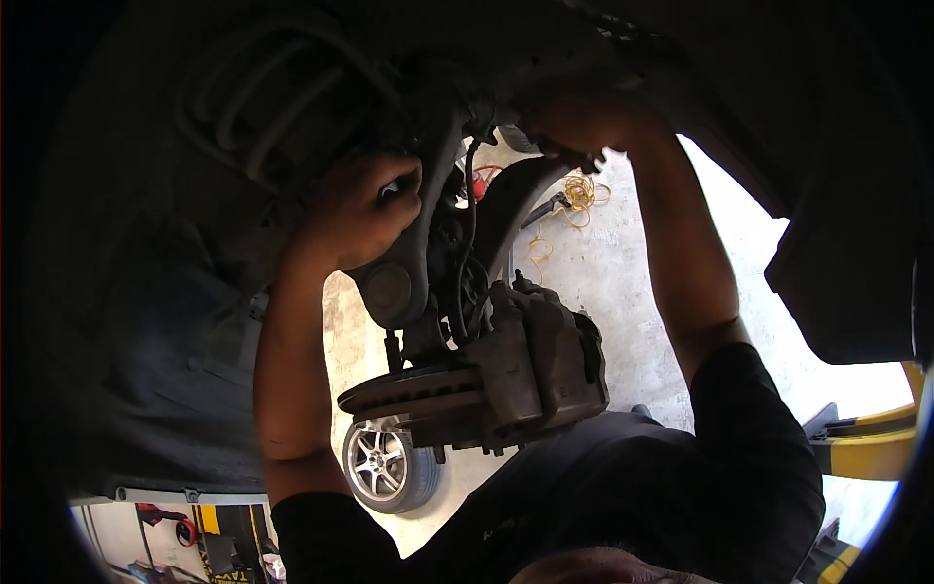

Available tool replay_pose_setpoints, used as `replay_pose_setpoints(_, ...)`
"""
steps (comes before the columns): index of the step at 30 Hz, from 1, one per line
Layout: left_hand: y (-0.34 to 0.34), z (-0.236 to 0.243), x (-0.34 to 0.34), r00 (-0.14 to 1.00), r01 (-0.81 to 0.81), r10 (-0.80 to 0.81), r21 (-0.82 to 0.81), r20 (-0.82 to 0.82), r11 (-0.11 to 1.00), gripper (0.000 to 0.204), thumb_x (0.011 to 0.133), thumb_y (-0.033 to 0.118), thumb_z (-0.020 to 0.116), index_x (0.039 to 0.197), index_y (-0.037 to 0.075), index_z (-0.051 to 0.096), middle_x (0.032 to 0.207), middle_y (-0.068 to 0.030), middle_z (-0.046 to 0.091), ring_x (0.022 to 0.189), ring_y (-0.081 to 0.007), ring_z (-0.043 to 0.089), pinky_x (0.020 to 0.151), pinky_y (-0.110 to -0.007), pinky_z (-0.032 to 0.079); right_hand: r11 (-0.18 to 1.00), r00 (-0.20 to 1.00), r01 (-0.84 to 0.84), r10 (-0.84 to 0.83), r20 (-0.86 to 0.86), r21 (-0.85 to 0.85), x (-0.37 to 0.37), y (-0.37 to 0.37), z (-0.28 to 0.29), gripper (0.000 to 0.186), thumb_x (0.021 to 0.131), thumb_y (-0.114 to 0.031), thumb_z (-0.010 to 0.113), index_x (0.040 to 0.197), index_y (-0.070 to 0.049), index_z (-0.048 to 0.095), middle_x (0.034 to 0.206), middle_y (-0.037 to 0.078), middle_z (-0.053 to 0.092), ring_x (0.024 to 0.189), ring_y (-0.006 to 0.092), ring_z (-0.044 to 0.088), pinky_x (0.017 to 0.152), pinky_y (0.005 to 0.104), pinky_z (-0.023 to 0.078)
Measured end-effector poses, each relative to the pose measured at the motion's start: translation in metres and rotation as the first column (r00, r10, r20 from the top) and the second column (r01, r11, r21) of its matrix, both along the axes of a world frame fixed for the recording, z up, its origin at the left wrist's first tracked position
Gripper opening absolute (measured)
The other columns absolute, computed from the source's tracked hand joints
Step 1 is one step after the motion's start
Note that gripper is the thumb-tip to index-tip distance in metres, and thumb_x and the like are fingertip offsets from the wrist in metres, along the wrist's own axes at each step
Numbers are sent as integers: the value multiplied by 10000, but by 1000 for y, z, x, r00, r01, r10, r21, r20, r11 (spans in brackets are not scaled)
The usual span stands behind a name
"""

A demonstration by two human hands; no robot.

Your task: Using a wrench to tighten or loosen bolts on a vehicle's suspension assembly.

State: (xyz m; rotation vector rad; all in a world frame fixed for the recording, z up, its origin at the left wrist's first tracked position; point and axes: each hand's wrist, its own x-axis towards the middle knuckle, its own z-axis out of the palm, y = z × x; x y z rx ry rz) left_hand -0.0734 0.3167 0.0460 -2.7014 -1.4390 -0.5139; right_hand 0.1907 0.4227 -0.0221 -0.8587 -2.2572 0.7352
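Note:
My left hand is raised beside a dark suspension arm, just below a coil spring; its fingers are curled, and whatever they grip is hidden. Up on the right, my right hand reaches into shadow at the underside of the wheel well, fingers bent round something I cannot make out. Between my forearms hang a brake disc with a caliper and a dark hose running upward.
Below on the floor lie a wheel with a silver rim and a coiled yellow hose. A yellow and black lift arm stands at the right. Dark bodywork surrounds both arms overhead.

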Motion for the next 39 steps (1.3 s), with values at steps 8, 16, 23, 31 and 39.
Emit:
replay_pose_setpoints(8,0,-1,-2,999,-2,5,51,-48,999,322,726,199,602,1004,36,621,985,-152,621,928,-305,589,818,-369,457,989,983,-104,86,-159,-108,-2,29,8,218,873,-175,458,845,-15,602,631,75,596,491,139,585,433,299,469)
replay_pose_setpoints(16,-5,-2,2,997,53,-47,96,-66,994,292,686,124,586,957,16,586,868,-116,597,832,-287,567,754,-359,444,907,949,-101,-36,-313,-410,-17,-13,42,238,875,-209,481,983,-44,613,667,74,600,513,142,566,396,284,449)
replay_pose_setpoints(23,-1,-7,-1,998,13,-18,83,55,996,227,701,142,579,896,27,598,782,-100,600,749,-255,585,705,-341,453,962,957,-156,90,-277,-226,0,6,13,446,845,-272,568,1211,-21,520,865,74,643,693,115,587,531,235,474)
replay_pose_setpoints(31,-2,5,6,932,28,46,-198,359,980,120,716,126,507,709,7,501,574,-25,454,528,-94,444,511,-263,359,933,967,158,-79,-243,323,-22,1,-89,412,895,-174,521,1269,-49,399,726,117,600,509,240,584,510,321,484)
replay_pose_setpoints(39,4,11,-6,941,-50,158,-337,299,940,285,732,173,498,946,4,583,775,-32,526,744,-124,508,622,-264,422,847,742,505,-330,-583,163,-76,29,-145,273,898,-189,493,1097,-5,522,945,258,591,934,420,550,755,441,453)
